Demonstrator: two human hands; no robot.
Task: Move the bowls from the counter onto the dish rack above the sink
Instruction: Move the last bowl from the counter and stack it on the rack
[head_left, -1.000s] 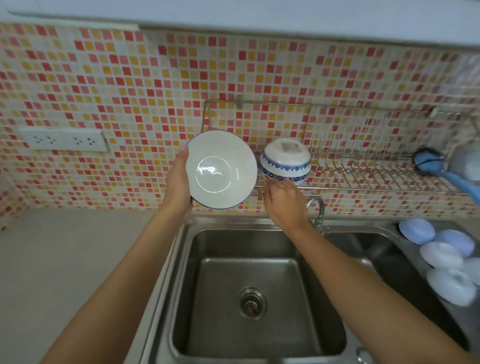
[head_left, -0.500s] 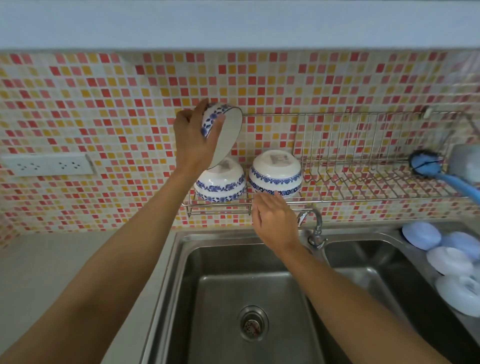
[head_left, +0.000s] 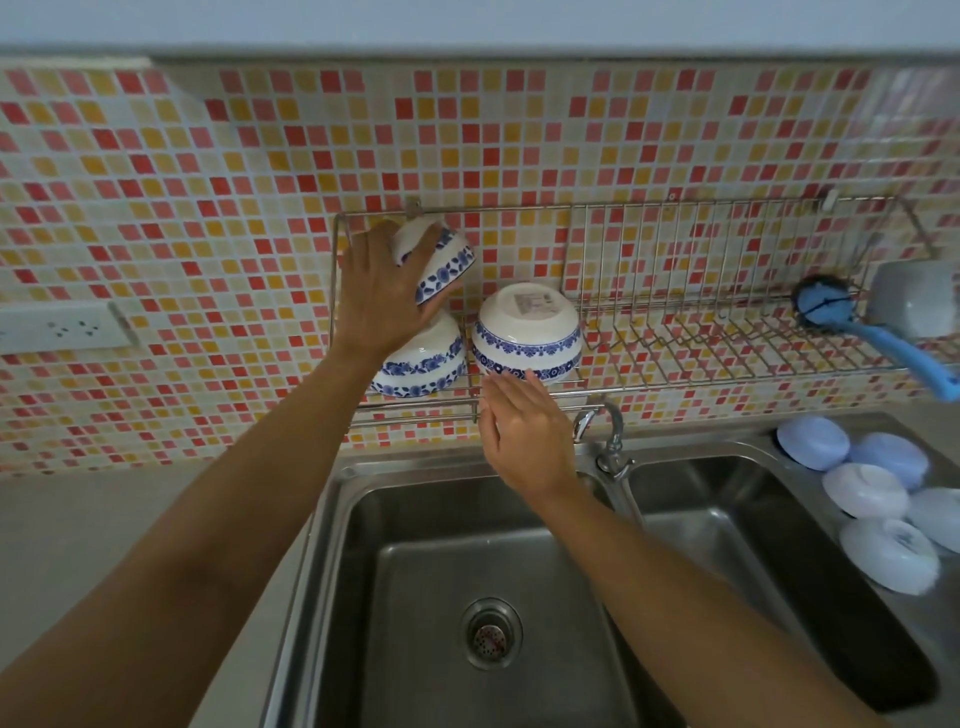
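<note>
Since half a second ago, your left hand (head_left: 382, 291) has brought its bowl (head_left: 441, 262) down from above the rack, tipping it mouth-down, so it now sits tilted just over the left bowl (head_left: 431, 366) on the dish rack (head_left: 727, 364). Your fingers curl round the held bowl's white base and wall, gripping it; whether it already touches the bowl below is hard to tell.

Two blue-and-white bowls sit upside down on the rack's left end, side by side and nearly touching. The right bowl (head_left: 527, 332) shows a label on its base.

Your right hand (head_left: 524, 431) has stayed just below the rack's front edge, fingers straight and close together, tips reaching up to the lower rim of the right bowl. It holds nothing.

The rack hangs on a wall of red, orange and white mosaic tiles, above a steel double sink (head_left: 395, 519). A tap (head_left: 608, 431) stands between the basins. At the rack's far right end lies a blue brush (head_left: 857, 322) beside a pale cup (head_left: 909, 301). Pale blue and white lids (head_left: 867, 488) are piled at the sink's right edge. A socket (head_left: 62, 327) sits on the wall to the left.
</note>
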